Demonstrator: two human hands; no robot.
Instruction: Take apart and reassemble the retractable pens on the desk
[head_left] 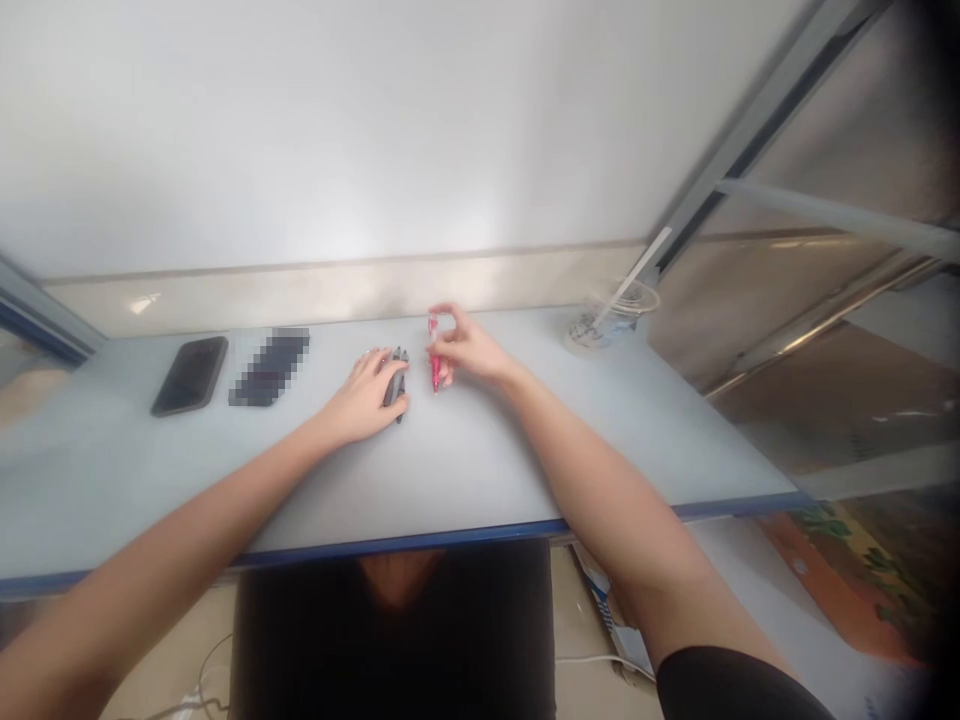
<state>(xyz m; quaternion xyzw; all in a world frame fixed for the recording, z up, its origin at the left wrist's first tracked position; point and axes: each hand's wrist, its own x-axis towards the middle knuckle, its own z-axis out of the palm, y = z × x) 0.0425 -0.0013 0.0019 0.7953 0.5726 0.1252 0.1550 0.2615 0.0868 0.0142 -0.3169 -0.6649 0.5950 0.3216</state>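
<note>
My left hand [369, 398] rests on the pale table, its fingers and thumb closed around several dark grey pens [400, 385] lying side by side. Just to the right, my right hand [461, 348] grips a red and clear pen [435, 365] between thumb and fingers. That pen points toward me with its tip low, near the tabletop. A small gap separates it from the dark pens. How many pens lie under the left hand is partly hidden.
A dark phone [190, 376] lies at the left of the table [465, 480], beside a pixelated dark object [271, 368]. A clear plastic cup [611, 318] with a white straw stands at the back right. A wall borders the far edge.
</note>
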